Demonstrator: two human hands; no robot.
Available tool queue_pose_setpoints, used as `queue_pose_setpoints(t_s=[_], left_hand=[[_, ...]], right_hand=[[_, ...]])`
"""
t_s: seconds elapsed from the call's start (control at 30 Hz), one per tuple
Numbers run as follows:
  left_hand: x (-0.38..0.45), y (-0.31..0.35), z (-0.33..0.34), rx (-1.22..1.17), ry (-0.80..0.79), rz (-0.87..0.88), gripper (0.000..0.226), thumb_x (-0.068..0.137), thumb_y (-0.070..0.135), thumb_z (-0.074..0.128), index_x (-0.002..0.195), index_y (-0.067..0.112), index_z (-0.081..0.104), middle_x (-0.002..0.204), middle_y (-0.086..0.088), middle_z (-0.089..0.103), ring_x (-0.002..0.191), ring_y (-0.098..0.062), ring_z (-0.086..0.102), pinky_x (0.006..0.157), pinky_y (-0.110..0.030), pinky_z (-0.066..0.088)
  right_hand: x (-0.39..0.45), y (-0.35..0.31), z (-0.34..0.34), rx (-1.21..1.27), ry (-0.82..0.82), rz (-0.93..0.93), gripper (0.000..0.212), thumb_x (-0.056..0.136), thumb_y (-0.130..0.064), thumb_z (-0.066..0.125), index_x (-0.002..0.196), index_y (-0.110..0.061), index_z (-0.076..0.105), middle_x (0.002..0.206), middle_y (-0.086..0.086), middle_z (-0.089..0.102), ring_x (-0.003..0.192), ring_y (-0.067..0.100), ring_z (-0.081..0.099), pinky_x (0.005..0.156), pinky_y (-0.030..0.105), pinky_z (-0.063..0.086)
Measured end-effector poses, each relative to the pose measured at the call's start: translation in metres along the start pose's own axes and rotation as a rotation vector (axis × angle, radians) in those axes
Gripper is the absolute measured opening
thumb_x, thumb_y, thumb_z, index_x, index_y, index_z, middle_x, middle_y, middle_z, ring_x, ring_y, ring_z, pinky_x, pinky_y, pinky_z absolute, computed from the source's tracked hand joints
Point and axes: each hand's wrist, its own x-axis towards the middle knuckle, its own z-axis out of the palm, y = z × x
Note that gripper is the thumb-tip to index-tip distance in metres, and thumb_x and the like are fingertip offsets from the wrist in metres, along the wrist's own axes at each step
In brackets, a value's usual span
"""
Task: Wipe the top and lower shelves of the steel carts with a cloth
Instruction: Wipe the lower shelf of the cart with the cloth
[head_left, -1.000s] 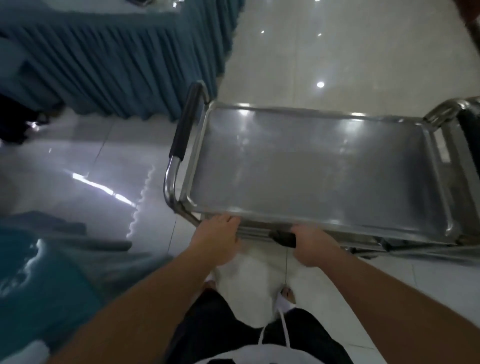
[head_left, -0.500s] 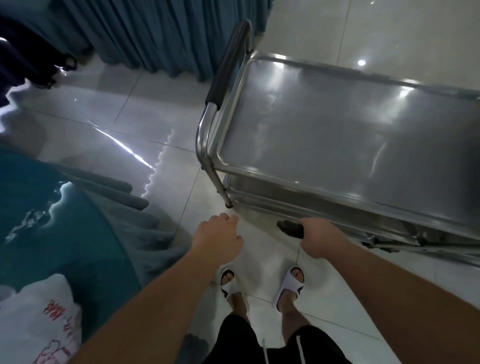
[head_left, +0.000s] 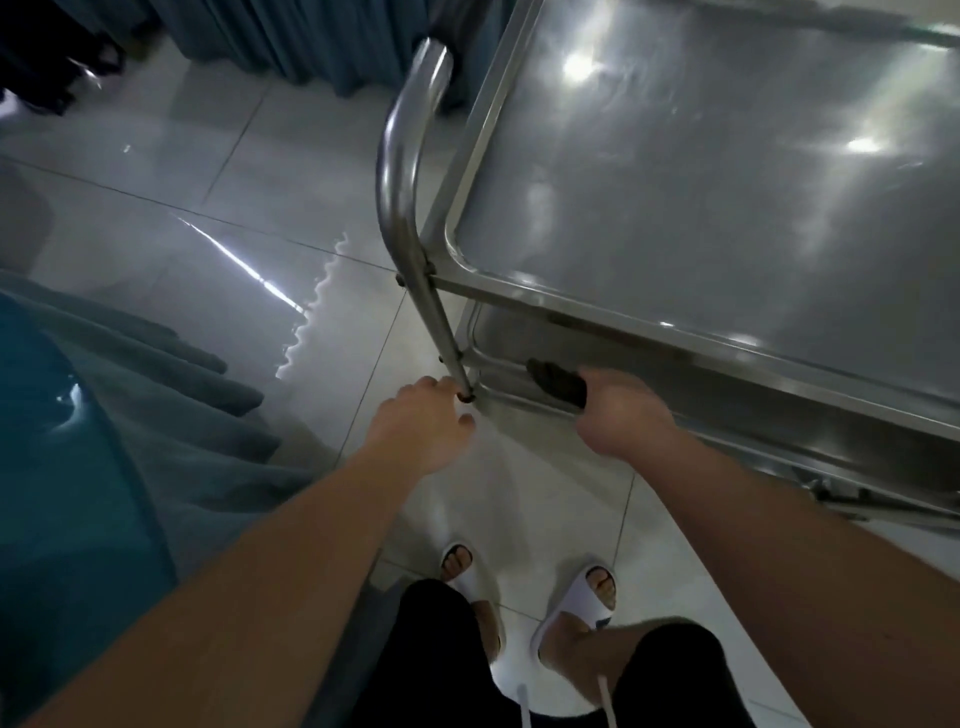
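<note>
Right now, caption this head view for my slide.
Right hand holding a dark cloth at the steel cart lower shelf.

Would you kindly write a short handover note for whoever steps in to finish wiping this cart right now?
Right hand: grips the dark cloth at the near edge of the lower shelf.
Left hand: at the foot of the cart's corner leg, fingers loosely curled beside it; whether it grasps the leg is unclear.
Top shelf: bare and shiny; I cannot tell if it has been wiped.
Left to do: the lower shelf, apparently just starting; check the top shelf, then any other carts.
</note>
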Motion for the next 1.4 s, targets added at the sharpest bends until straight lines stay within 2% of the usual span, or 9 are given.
queue_pose_setpoints(t_s=[0.13,0.23,0.3,0.53,0.67,0.77,0.83,1.13,1.4], left_hand=[[0.065,-0.017,0.027,-0.260,0.091,-0.160,0.063,0.101,0.055,0.052,0.156,0.026,0.044,0.149,-0.004,0.053,0.125,-0.026,0.059,0.101,-0.043,0.051],[0.109,-0.025,0.042,-0.516,0.276,-0.210,0.065,0.097,0.057,0.063,0.148,0.019,0.052,0.117,0.013,0.062,0.077,0.000,0.064,0.061,-0.016,0.050],[0.133,-0.027,0.050,-0.686,0.398,-0.197,0.047,0.094,0.049,0.071,0.132,0.024,0.061,0.099,0.021,0.063,0.070,0.000,0.066,0.043,-0.008,0.042],[0.185,-0.024,0.086,-1.133,0.774,0.026,0.015,0.096,0.037,0.074,0.102,0.025,0.067,0.086,0.007,0.070,0.070,0.002,0.068,0.052,-0.011,0.051],[0.200,-0.018,0.097,-1.243,0.937,0.066,0.031,0.090,0.047,0.069,0.093,0.016,0.062,0.083,-0.012,0.066,0.073,-0.012,0.067,0.061,-0.026,0.058],[0.204,-0.016,0.099,-1.300,0.995,0.086,0.023,0.089,0.046,0.067,0.089,0.024,0.060,0.070,0.005,0.064,0.066,-0.010,0.067,0.059,-0.021,0.055],[0.204,-0.015,0.098,-1.281,1.032,0.104,0.022,0.089,0.044,0.066,0.083,0.025,0.057,0.065,0.007,0.058,0.058,-0.009,0.060,0.054,-0.020,0.051],[0.208,-0.016,0.101,-1.256,1.037,0.129,0.018,0.092,0.033,0.064,0.081,0.024,0.053,0.056,0.012,0.048,0.048,-0.001,0.051,0.047,-0.014,0.046],[0.213,-0.020,0.103,-1.257,1.061,0.236,0.026,0.083,0.042,0.060,0.081,0.018,0.053,0.058,0.007,0.050,0.047,-0.002,0.050,0.044,-0.020,0.047]], right_hand=[[0.050,0.010,0.017,-0.015,0.144,-0.098,0.032,0.093,-0.013,0.060,0.123,-0.024,0.057,0.107,0.008,0.066,0.093,0.031,0.061,0.079,0.041,0.055],[0.087,0.011,0.030,-0.015,0.314,-0.170,0.030,0.092,-0.013,0.060,0.121,-0.023,0.059,0.104,0.008,0.069,0.086,0.031,0.062,0.069,0.036,0.045],[0.109,0.008,0.038,0.007,0.431,-0.205,0.033,0.091,-0.016,0.061,0.123,-0.025,0.059,0.107,0.008,0.071,0.095,0.035,0.068,0.070,0.036,0.042],[0.180,-0.015,0.076,0.032,0.759,-0.324,0.036,0.093,-0.014,0.067,0.127,-0.023,0.058,0.110,0.004,0.071,0.098,0.028,0.070,0.072,0.041,0.051],[0.214,-0.031,0.111,0.106,0.610,-0.469,0.034,0.096,-0.035,0.066,0.130,-0.030,0.059,0.119,-0.001,0.069,0.112,0.026,0.066,0.090,0.040,0.052],[0.227,-0.031,0.139,-0.068,0.396,-0.578,0.062,0.104,-0.061,0.035,0.160,-0.032,0.037,0.168,-0.004,0.034,0.158,0.022,0.021,0.128,0.043,0.016],[0.229,-0.024,0.143,-0.121,0.412,-0.615,0.064,0.108,-0.059,0.021,0.165,-0.031,0.025,0.174,-0.009,0.017,0.161,0.016,0.004,0.130,0.042,0.000],[0.239,0.064,0.112,-0.178,0.519,-0.242,0.062,0.110,-0.052,0.021,0.168,-0.033,0.012,0.175,-0.013,0.004,0.161,0.014,0.001,0.130,0.042,0.001],[0.334,-0.018,0.055,-0.143,0.531,-0.252,0.064,0.109,-0.049,0.020,0.168,-0.026,0.012,0.176,-0.006,0.005,0.162,0.023,0.003,0.129,0.048,0.003]])
